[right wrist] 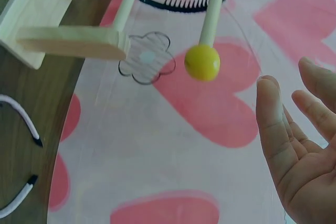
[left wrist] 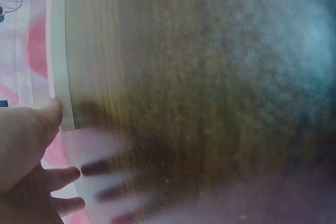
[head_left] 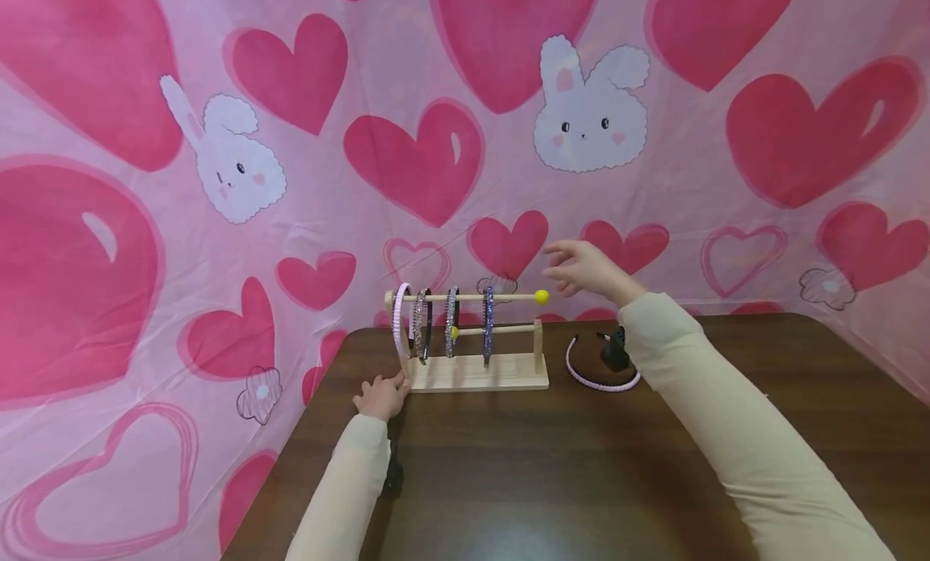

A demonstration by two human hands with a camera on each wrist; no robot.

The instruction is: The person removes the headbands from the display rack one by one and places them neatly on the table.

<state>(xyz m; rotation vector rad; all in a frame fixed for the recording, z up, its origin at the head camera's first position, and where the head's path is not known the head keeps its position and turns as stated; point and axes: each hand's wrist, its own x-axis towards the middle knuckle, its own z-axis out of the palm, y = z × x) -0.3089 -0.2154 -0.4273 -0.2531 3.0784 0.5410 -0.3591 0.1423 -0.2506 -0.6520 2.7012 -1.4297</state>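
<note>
A pale wooden headband stand (head_left: pixel 516 374) has two rods. On the upper rod hang a pink headband (head_left: pixel 398 311) at the left end and several glittery ones, the purple one (head_left: pixel 488 327) farthest right. My left hand (head_left: pixel 381 397) rests at the base's front left corner, its thumb touching the wood in the left wrist view and its other fingers extended. My right hand (head_left: pixel 584 269) is raised just right of the yellow ball (head_left: pixel 542 297) that tips the upper rod. Its fingers are loosely spread and hold nothing; the right wrist view shows a gap to the ball (right wrist: pixel 202 62).
Another pink headband (head_left: pixel 596 385) lies on the dark wooden table (head_left: pixel 508 480), right of the stand and below my right forearm. A pink cloth with hearts and rabbits (head_left: pixel 407 77) hangs behind the table. Dark wrist cameras are strapped at both cuffs.
</note>
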